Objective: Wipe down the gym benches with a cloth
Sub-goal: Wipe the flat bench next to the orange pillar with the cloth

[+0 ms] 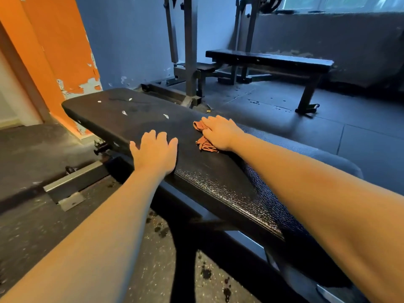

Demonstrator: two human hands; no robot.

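Note:
A long black padded gym bench (140,114) runs from the lower right up to the middle left, its far end dotted with small white tears. My right hand (220,132) lies flat on a crumpled reddish-orange cloth (204,145) and presses it onto the bench top near the far edge. Most of the cloth is hidden under the palm. My left hand (155,152) rests on the near edge of the pad with its fingers straight and holds nothing.
A second black flat bench (269,60) stands at the back right on dark rubber floor mats. Grey rack uprights (189,51) rise behind the near bench. An orange peeling wall (54,47) is at left. A metal base bar (72,184) lies on the speckled floor.

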